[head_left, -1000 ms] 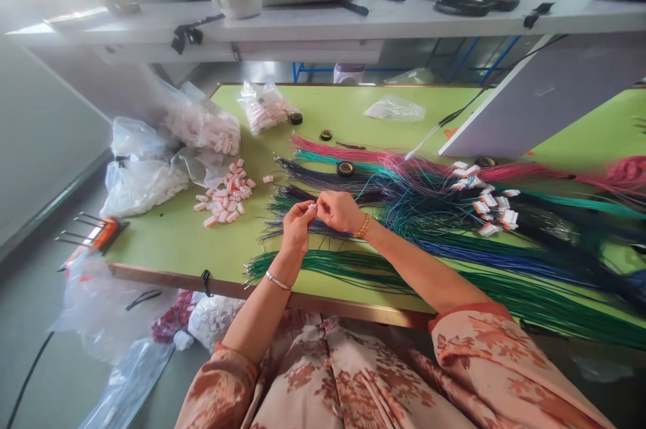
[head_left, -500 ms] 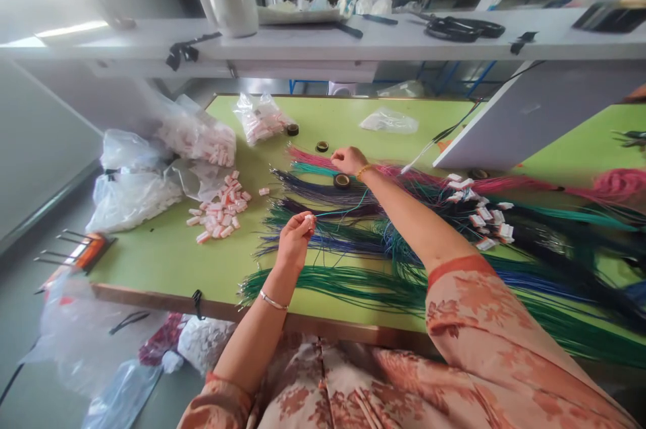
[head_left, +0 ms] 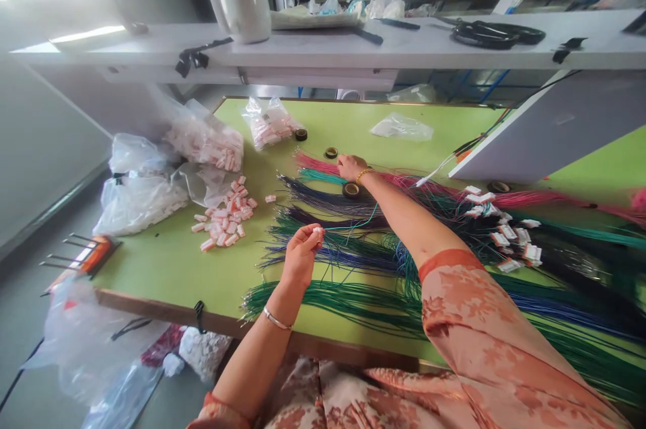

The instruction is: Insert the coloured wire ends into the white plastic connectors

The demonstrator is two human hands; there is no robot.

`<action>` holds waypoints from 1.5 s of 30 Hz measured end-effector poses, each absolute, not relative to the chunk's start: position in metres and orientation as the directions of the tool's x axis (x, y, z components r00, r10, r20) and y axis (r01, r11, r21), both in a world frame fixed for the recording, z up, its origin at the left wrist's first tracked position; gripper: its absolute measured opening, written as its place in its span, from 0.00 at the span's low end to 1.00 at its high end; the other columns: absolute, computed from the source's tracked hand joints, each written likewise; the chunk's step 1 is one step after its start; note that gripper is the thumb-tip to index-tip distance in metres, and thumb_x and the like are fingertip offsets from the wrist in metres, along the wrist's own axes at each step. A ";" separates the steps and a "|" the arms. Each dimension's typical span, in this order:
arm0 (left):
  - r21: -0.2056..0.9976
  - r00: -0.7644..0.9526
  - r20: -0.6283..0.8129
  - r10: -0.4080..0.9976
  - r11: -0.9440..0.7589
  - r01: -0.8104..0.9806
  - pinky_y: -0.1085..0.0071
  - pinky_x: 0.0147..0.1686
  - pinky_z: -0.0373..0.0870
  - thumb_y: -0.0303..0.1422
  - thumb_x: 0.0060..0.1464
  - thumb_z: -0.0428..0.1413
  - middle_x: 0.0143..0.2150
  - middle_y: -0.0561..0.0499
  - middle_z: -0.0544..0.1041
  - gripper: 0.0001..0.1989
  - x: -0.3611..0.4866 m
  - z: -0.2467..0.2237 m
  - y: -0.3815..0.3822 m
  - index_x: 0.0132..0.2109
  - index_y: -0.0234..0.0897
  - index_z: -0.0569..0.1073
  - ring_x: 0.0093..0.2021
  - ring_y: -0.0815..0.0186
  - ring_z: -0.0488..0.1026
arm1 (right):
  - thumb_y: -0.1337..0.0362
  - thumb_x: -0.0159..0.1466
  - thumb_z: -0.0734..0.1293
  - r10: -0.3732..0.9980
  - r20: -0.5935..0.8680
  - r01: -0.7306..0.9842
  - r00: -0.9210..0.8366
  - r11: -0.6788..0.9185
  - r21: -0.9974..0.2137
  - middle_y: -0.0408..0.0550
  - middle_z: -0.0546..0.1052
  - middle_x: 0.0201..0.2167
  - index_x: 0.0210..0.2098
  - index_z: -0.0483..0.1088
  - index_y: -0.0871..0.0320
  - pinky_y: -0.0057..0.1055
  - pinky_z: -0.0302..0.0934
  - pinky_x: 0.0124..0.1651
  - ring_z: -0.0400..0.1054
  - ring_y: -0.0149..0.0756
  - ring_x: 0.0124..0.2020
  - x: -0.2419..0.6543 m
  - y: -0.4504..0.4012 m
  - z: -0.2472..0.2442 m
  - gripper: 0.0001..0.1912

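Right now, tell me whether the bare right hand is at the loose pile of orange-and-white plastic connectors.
No, the right hand is at the long thin pink wires.

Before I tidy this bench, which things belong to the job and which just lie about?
Job, by the look of it:
- held connector, in the left hand
- loose connectors
- wire bundles

Apparently lying about, on the shelf:
- white vessel
- black-handled tool

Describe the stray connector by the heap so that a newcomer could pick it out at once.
On the green tabletop, look left for the heap of white-and-orange connectors beside the plastic bags. Just right of it, before the wire bundles begin, lies the stray connector. Unlike the heaped ones, it lies alone, with green surface all around it.
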State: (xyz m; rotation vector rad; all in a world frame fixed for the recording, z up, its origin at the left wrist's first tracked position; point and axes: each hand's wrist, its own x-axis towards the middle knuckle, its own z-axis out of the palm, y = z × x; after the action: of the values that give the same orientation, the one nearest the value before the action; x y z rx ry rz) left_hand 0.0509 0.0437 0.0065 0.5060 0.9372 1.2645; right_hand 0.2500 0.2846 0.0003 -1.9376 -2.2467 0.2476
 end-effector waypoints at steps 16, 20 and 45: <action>0.757 0.005 -0.328 0.945 0.266 -0.596 0.74 0.32 0.62 0.34 0.37 0.70 0.32 0.50 0.76 0.17 0.049 0.006 0.043 0.35 0.32 0.78 0.30 0.74 0.68 | 0.68 0.63 0.61 0.964 -0.055 0.965 -0.262 0.261 -0.017 0.60 0.75 0.48 0.51 0.70 0.56 0.36 0.58 0.48 0.68 0.46 0.49 0.257 0.288 0.011 0.17; 0.747 0.006 -0.325 0.946 0.261 -0.612 0.75 0.32 0.62 0.34 0.36 0.70 0.31 0.51 0.76 0.17 0.048 0.007 0.043 0.35 0.32 0.78 0.29 0.74 0.68 | 0.68 0.63 0.61 0.984 -0.013 0.975 -0.178 0.175 -0.140 0.65 0.76 0.45 0.52 0.68 0.62 0.36 0.59 0.47 0.70 0.47 0.46 0.258 0.295 0.009 0.18; 0.733 0.025 -0.308 0.951 0.254 -0.631 0.74 0.31 0.62 0.33 0.37 0.69 0.32 0.51 0.76 0.17 0.050 0.004 0.044 0.36 0.33 0.77 0.29 0.74 0.67 | 0.61 0.56 0.64 0.829 0.335 0.347 -0.448 0.507 -0.789 0.42 0.72 0.23 0.28 0.69 0.61 0.25 0.56 0.31 0.60 0.27 0.25 0.158 0.186 0.075 0.08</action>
State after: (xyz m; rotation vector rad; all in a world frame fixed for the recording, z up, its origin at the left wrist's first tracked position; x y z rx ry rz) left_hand 0.0497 0.0442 0.0036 0.4539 0.8827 1.2902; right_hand 0.1582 0.1858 0.0746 -0.9604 -2.0164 0.8382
